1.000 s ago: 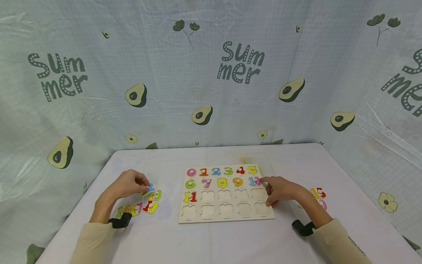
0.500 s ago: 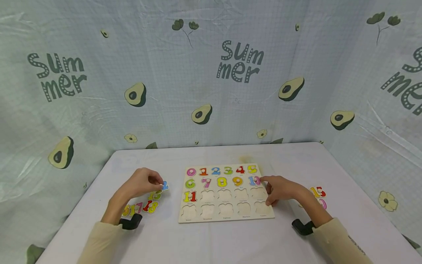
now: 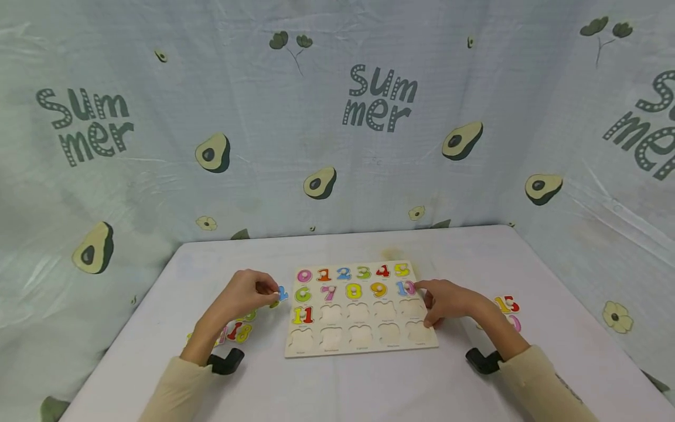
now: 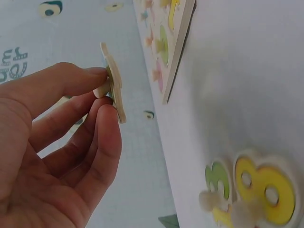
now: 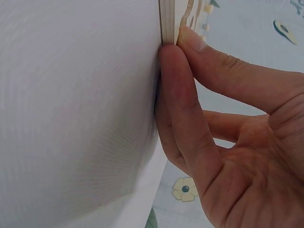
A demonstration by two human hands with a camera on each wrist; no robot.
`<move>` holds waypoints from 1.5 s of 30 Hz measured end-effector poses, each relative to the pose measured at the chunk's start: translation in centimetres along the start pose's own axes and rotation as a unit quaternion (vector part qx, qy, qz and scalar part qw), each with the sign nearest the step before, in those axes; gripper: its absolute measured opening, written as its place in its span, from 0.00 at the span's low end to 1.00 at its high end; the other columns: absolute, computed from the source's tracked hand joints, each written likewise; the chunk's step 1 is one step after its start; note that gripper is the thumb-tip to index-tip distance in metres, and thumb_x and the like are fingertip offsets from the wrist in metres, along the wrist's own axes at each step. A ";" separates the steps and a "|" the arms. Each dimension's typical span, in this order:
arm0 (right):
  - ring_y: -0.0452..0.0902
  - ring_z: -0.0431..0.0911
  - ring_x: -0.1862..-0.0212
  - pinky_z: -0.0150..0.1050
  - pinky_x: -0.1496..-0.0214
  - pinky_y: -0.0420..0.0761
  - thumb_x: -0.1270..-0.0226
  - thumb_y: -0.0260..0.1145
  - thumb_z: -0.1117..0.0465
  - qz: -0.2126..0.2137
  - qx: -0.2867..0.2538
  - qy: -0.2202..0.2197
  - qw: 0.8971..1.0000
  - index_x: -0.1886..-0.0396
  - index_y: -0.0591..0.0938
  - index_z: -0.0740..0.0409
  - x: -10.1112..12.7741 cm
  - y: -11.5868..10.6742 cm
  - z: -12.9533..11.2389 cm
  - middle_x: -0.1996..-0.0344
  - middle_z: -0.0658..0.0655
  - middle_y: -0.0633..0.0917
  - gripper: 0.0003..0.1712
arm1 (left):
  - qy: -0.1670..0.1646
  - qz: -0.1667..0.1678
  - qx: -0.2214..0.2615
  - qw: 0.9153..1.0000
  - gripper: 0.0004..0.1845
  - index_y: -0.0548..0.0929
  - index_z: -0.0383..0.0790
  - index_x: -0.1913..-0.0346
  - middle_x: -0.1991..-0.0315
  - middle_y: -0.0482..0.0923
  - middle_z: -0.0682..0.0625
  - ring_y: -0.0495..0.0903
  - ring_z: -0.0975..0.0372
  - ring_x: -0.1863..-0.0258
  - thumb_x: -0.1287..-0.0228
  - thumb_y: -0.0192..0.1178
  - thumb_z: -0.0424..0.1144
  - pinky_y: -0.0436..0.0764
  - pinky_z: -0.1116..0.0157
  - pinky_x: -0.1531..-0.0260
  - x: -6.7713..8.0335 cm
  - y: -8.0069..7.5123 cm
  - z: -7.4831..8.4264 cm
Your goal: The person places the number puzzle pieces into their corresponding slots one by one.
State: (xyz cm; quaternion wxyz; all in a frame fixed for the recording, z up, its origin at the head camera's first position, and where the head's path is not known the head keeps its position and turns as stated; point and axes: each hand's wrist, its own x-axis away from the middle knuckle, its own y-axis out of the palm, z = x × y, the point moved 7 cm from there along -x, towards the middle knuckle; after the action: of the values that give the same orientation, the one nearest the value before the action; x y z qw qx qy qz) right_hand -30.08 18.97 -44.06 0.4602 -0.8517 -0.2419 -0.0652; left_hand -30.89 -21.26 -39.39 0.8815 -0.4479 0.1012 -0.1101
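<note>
A wooden number puzzle board (image 3: 361, 310) lies on a white counter (image 3: 337, 381). Just left of the board, the left hand (image 3: 244, 293) pinches a blue number piece (image 3: 282, 293) by its peg — fingers curled, piece lifted (digit unclear). The right hand (image 3: 448, 302) rests at the board's right edge, fingers straight, pressing it. Loose numbers (image 3: 239, 331) lie farther left of the board.

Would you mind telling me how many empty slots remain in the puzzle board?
9: four in the third row right of 11 on the puzzle board, five across the bottom row; the right hand may cover part.
</note>
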 end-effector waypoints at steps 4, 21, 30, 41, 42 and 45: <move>0.79 0.45 0.66 0.39 0.59 0.81 0.45 0.80 0.64 0.000 0.005 -0.003 1.000 0.24 0.66 0.66 0.0 -0.1 -0.2 0.61 0.57 0.80 0.50 | 0.016 -0.004 -0.002 1.000 0.03 0.89 0.40 0.65 0.71 0.84 0.53 0.77 0.63 0.70 0.39 0.72 0.35 0.78 0.70 0.68 -0.4 0.9 1.0; 0.80 0.45 0.67 0.40 0.59 0.81 0.45 0.80 0.65 0.001 0.010 0.003 1.000 0.24 0.66 0.65 -0.2 0.0 0.0 0.60 0.57 0.80 0.50 | 0.090 -0.057 -0.020 0.994 0.02 0.88 0.41 0.67 0.73 0.82 0.56 0.76 0.65 0.72 0.38 0.72 0.34 0.78 0.71 0.67 -2.6 4.4 4.9; 0.79 0.44 0.67 0.39 0.59 0.81 0.45 0.80 0.64 0.001 0.011 0.002 1.000 0.24 0.66 0.65 -0.1 -0.1 -0.1 0.61 0.57 0.80 0.50 | 0.122 -0.082 -0.033 0.989 0.02 0.89 0.42 0.67 0.71 0.81 0.56 0.76 0.67 0.70 0.37 0.72 0.34 0.78 0.72 0.67 -3.2 5.9 6.3; 0.81 0.45 0.67 0.40 0.58 0.83 0.44 0.80 0.66 -0.003 0.001 0.002 1.000 0.24 0.65 0.66 0.0 -0.1 -0.1 0.60 0.58 0.81 0.50 | 0.141 -0.117 -0.041 0.982 0.03 0.88 0.44 0.68 0.74 0.83 0.58 0.77 0.68 0.73 0.37 0.72 0.34 0.78 0.72 0.69 -3.7 8.0 7.3; 0.81 0.45 0.67 0.40 0.58 0.83 0.44 0.80 0.66 -0.003 0.002 0.002 1.000 0.24 0.65 0.66 0.0 -0.1 -0.1 0.60 0.58 0.81 0.50 | 0.140 -0.120 -0.041 0.982 0.03 0.89 0.44 0.68 0.74 0.83 0.59 0.76 0.69 0.73 0.37 0.72 0.34 0.78 0.72 0.69 -3.7 8.1 7.3; 0.80 0.45 0.67 0.40 0.58 0.83 0.44 0.80 0.65 -0.002 0.007 0.003 1.000 0.24 0.65 0.65 0.0 -0.1 -0.1 0.60 0.57 0.81 0.50 | 0.138 -0.132 -0.043 0.981 0.04 0.88 0.44 0.68 0.74 0.83 0.59 0.76 0.68 0.73 0.37 0.72 0.35 0.77 0.72 0.68 -3.8 8.4 7.5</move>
State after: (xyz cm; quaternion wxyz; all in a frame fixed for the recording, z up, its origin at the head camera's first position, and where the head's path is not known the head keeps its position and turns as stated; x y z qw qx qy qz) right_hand -30.10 18.89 -43.91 0.4667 -0.8478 -0.2429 -0.0670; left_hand -31.53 -9.59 -41.55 0.8169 -0.4751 0.1663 -0.2817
